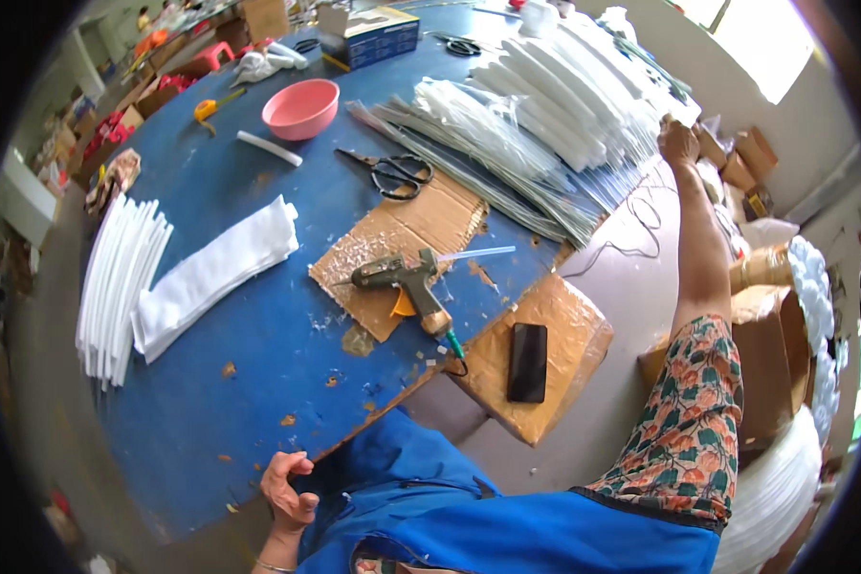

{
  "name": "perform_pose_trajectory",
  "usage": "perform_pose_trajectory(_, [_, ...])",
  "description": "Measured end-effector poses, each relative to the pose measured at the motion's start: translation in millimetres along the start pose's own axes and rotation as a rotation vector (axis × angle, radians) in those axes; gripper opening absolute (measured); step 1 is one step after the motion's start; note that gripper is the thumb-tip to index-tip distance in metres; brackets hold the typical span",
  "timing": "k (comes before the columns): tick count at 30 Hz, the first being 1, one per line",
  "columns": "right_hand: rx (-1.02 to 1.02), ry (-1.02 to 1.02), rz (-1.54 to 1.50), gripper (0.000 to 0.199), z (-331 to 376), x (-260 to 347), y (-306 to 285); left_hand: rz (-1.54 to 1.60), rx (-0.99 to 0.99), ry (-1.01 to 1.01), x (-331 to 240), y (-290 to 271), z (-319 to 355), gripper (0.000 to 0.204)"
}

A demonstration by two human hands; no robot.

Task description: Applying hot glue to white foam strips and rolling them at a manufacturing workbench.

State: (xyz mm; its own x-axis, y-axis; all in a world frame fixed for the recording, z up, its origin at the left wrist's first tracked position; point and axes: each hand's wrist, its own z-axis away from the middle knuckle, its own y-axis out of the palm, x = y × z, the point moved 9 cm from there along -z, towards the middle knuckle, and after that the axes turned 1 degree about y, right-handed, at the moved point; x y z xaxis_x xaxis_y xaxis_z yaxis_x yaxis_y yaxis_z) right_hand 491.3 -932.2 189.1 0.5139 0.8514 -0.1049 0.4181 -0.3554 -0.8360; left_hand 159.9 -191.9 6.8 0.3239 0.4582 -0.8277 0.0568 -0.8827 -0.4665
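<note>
My left hand is held at the table's near edge, fingers half curled and apart, with nothing in it. My right arm reaches far out to the right. At its end my right hand is closed beside the pile of white sleeve-like strips; what it grips, if anything, is too small to make out. Below that pile lie bundles of thin clear rods. In the middle a glue gun with a clear glue stick in its back rests on a cardboard piece, apart from both hands.
Black scissors lie on the cardboard, near a pink bowl. White strips and folded white cloth lie at left. A phone rests on a brown taped package. A cord trails at right; boxes stand beyond.
</note>
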Motion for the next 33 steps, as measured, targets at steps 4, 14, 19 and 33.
perform_pose_trajectory(4, [-0.157, 0.096, 0.005, 0.038, -16, 23, -13, 0.089, -0.047, -0.045, 2, -2, -2, 0.080])
perform_pose_trajectory(14, [-0.446, -0.934, -0.757, 0.024, 254, 253, -98, 0.121, -0.058, 0.027, -5, -6, -7, 0.073])
perform_pose_trajectory(19, [-0.308, -1.589, -1.052, 0.030, 465, 324, -168, 0.154, -0.084, 0.016, -3, -7, -4, 0.061])
perform_pose_trajectory(33, [0.020, -0.905, -1.125, 0.017, 530, 400, -205, -0.039, -0.233, 0.230, -12, -113, -52, 0.005])
